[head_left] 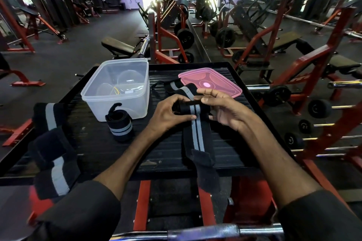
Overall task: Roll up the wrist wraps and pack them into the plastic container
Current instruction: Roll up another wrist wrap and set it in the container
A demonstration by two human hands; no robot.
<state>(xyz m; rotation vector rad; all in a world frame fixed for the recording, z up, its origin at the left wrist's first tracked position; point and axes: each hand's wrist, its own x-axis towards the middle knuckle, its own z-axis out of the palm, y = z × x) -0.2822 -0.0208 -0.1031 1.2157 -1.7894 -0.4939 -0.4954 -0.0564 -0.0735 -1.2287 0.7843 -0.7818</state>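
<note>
Both the left hand (170, 112) and right hand (225, 109) pinched a half-rolled wrist wrap (196, 123), right of the clear plastic container (117, 88) on the platform (109, 146).

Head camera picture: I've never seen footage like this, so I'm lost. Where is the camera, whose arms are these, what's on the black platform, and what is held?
No machine: a person wears the camera on their head, so it looks down at their own arms, in a gym. The left hand and right hand grip the rolled end of a black, grey-striped wrist wrap; its loose tail hangs over the near edge of the black platform. On the platform: a clear plastic container, a pink lid to its right, one rolled wrap in front of the container, an unrolled wrap behind the hands. More wraps lie far left.
</note>
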